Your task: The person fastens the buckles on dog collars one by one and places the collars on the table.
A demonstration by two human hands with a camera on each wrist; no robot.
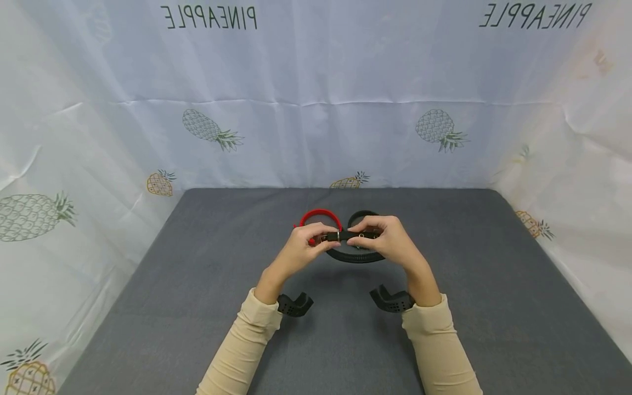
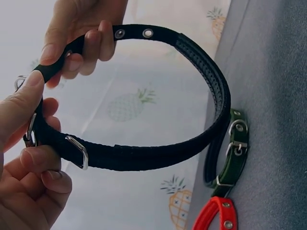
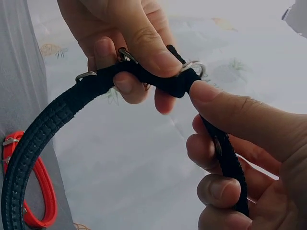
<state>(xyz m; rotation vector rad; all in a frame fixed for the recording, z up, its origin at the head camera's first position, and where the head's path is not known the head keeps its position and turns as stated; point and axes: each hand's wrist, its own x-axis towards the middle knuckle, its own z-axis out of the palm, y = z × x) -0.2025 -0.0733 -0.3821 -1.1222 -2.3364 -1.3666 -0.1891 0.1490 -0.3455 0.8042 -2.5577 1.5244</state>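
Observation:
Both hands hold a black collar (image 2: 144, 155), its strap bent into a loop. My left hand (image 1: 307, 242) pinches the buckle end between thumb and fingers, partly hiding the metal fittings. My right hand (image 1: 387, 236) grips the other end, the strap with metal eyelets (image 2: 147, 33), thumb on top and fingers curled below. Fingertips of the two hands come close together where the strap meets a metal ring (image 3: 199, 72). A silver rectangular loop (image 2: 77, 152) shows on the band beside the left fingers. The padded part of the collar hangs away from the hands.
Beyond the hands, a red collar (image 1: 321, 212) lies on the grey tabletop (image 1: 197, 274). Near it is a dark green collar (image 2: 235, 163) with silver buckle hardware. A white curtain with pineapple prints (image 1: 316, 66) surrounds the table's back and sides. Black mounts (image 1: 294, 305) sit on both wrists.

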